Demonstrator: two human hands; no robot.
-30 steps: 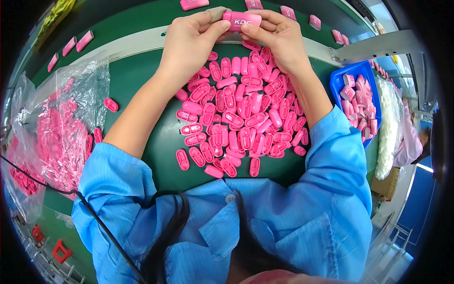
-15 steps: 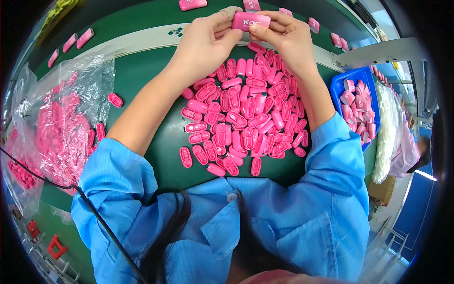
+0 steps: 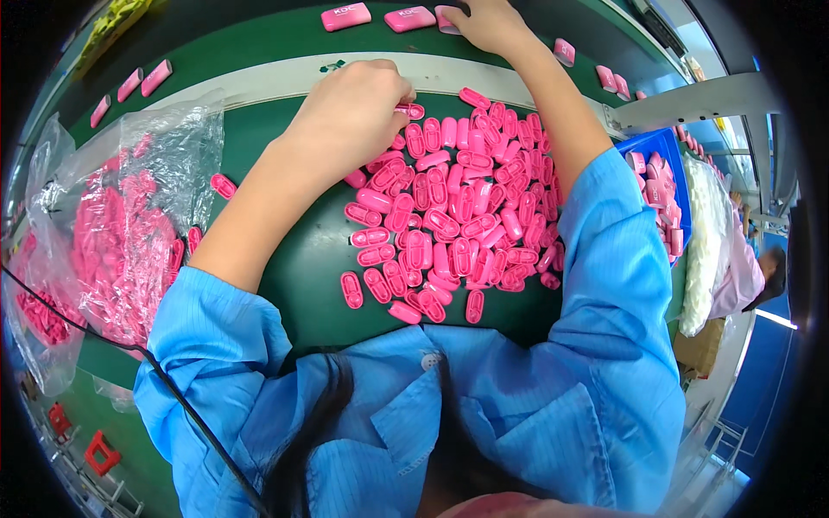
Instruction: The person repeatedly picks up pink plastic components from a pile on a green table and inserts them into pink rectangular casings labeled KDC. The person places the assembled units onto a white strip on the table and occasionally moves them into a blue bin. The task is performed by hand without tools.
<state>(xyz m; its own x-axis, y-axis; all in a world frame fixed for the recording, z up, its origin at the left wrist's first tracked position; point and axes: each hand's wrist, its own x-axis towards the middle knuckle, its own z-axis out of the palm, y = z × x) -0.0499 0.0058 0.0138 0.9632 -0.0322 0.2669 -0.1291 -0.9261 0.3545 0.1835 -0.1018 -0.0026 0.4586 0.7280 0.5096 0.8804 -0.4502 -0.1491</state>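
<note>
My left hand (image 3: 358, 108) is closed at the far edge of the pile of pink oval caps (image 3: 462, 207), with one pink oval cap (image 3: 412, 111) at its fingertips. Farther off, on the green belt, my right hand (image 3: 490, 26) has its thumb and fingers at a pink casing (image 3: 448, 20); the upper part of that hand is cut off by the picture's edge. Just left of it lie another pink casing (image 3: 410, 19) and a third casing (image 3: 346, 17). Hollow inner sides show on many of the caps, smooth backs on others.
A clear plastic bag (image 3: 129, 233) of pink parts lies at the left. On the right stands a blue bin (image 3: 682, 190) holding pink casings. A pale rail (image 3: 259, 79) separates table and belt. A black cable (image 3: 186, 397) hangs at the left; a person in pink (image 3: 743, 268) is beyond the bin.
Both hands held one pink casing together; now they are apart. That casing appears to lie on the belt. My left hand has come down to the caps, my right has reached to another casing.
</note>
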